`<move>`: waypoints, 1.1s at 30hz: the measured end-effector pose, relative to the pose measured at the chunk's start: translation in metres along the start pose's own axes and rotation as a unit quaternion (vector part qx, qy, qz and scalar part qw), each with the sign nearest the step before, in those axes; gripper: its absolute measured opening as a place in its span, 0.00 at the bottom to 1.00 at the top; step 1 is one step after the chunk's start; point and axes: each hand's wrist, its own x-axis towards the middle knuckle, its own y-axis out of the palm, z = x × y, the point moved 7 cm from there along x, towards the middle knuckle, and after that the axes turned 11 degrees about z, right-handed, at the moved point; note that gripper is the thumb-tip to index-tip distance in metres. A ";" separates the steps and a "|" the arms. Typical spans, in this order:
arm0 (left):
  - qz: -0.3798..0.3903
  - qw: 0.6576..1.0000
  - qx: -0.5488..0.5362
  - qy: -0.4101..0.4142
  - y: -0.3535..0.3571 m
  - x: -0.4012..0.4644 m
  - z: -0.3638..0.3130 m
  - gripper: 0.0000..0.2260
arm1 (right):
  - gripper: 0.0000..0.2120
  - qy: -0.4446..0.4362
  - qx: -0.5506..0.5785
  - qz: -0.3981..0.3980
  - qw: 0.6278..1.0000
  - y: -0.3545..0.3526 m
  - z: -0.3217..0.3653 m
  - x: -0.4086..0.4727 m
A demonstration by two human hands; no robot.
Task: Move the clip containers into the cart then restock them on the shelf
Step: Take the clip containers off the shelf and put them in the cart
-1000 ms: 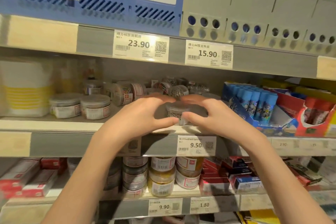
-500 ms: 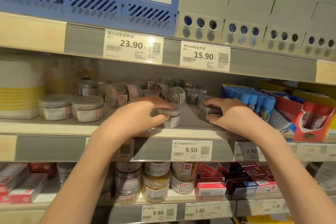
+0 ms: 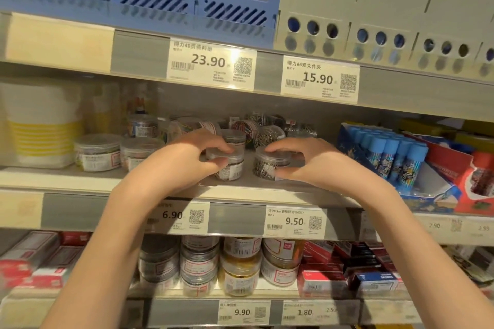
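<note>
Both hands were at the middle shelf (image 3: 80, 177), each grasping one clear round clip tub standing upright near the front edge. The left hand (image 3: 184, 161) held the left tub (image 3: 227, 165), thumb on its front wall and fingers curled over the lid. The right hand (image 3: 307, 161) held the right tub (image 3: 267, 165) likewise, fingertips on the lid and thumb low on the side. The two tubs stood just beside each other, a narrow gap between them. More tubs (image 3: 270, 135) lay and stood at 12 o'clock behind them; two wider tubs (image 3: 97, 152) stood at 9 o'clock. A box of blue glue sticks (image 3: 395, 152) sat at 3 o'clock. The 9.50 price tag (image 3: 294, 222) hung at 6 o'clock on the shelf edge.
</note>
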 end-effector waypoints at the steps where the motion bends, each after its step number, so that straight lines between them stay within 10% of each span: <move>1: -0.006 1.000 0.000 -0.001 0.000 0.000 0.001 0.09 | 0.21 -0.003 0.002 0.005 1.000 0.000 0.000 0.002; 21: -0.032 0.999 -0.038 0.007 0.001 -0.002 0.002 0.36 | 0.21 -0.128 0.084 -0.066 0.986 -0.023 0.031 0.027; 33: -0.053 0.997 -0.053 0.011 -0.002 0.000 0.003 0.34 | 0.18 -0.165 0.146 -0.038 0.975 -0.002 0.048 0.045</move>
